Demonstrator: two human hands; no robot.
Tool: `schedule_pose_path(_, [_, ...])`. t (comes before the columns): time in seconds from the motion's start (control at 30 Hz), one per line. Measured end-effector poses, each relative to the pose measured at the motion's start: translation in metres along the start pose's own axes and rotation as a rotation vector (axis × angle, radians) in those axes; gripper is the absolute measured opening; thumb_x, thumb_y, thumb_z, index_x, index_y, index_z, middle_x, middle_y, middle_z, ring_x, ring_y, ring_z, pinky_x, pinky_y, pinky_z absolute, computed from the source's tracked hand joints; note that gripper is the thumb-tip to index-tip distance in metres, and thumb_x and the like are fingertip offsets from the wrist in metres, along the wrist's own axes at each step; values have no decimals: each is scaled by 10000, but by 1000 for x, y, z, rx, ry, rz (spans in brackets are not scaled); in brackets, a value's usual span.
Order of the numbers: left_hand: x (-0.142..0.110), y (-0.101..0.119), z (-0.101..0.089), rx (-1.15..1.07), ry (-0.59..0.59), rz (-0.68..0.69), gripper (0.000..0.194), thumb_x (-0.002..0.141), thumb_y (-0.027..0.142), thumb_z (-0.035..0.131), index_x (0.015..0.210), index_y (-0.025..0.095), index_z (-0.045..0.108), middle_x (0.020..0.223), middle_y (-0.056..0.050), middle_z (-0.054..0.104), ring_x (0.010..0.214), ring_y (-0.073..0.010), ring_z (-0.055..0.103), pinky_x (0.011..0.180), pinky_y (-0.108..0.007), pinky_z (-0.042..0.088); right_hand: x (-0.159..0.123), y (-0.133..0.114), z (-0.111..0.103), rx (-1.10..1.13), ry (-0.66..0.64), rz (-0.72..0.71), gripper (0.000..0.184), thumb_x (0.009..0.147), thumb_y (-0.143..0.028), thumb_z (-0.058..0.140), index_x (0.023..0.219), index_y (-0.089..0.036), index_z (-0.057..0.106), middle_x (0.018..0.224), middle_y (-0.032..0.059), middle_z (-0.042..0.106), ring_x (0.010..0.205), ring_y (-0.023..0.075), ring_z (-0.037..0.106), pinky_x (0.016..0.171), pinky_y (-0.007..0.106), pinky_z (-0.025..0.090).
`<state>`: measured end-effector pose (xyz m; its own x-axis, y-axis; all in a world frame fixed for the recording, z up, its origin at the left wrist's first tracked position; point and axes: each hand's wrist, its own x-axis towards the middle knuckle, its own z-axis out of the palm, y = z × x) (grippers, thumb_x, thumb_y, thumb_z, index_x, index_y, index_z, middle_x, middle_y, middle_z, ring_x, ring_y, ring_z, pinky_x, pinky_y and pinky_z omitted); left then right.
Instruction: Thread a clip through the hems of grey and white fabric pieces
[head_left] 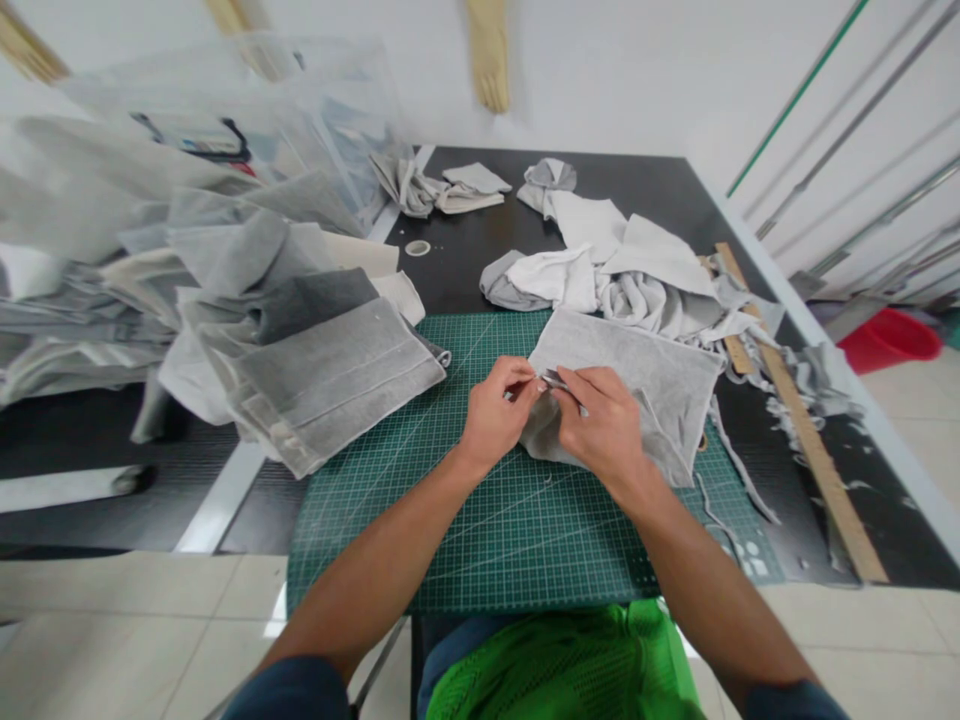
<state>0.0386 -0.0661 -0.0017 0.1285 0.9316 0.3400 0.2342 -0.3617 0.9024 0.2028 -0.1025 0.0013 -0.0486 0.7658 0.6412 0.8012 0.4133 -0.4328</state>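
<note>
A grey towel lies flat on the green cutting mat, its near left corner lifted. My left hand pinches that corner, fingers closed on the cloth. My right hand rests on the towel beside it and grips a small metal tool, which looks like thread snips, with its tip at the pinched corner. Both hands nearly touch.
Bagged grey and white towels pile up at the left. Loose white and grey cloths heap behind the mat. A long wooden ruler and cloth scraps lie along the right edge. A tape roll sits farther back. A red basin stands on the floor.
</note>
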Motion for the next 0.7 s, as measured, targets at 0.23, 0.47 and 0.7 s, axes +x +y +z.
schedule_pose_path(0.23, [-3,1,1,56,-15,-4,128,900,313,691,971,228,626,962,-15,689,880,-156,696,789,-253,514,1,-1,1,35,-1,6,264,968,-215,578,1173,-206,743,1002,114,730,942,261,649,863,424,557])
schedule_pose_path(0.47, [-4,2,2,72,-4,-42,169,893,327,700,995,238,599,957,-2,693,878,-155,720,770,-245,514,2,-2,0,67,-9,19,252,985,-204,542,1105,-201,764,959,108,740,904,247,651,847,420,558])
schedule_pose_path(0.7, [-2,-3,2,38,5,-43,258,896,300,694,1127,241,595,949,-8,726,904,-168,728,812,-274,513,3,-6,-8,143,56,-26,252,968,-200,583,1145,-249,756,969,94,748,883,250,662,811,439,571])
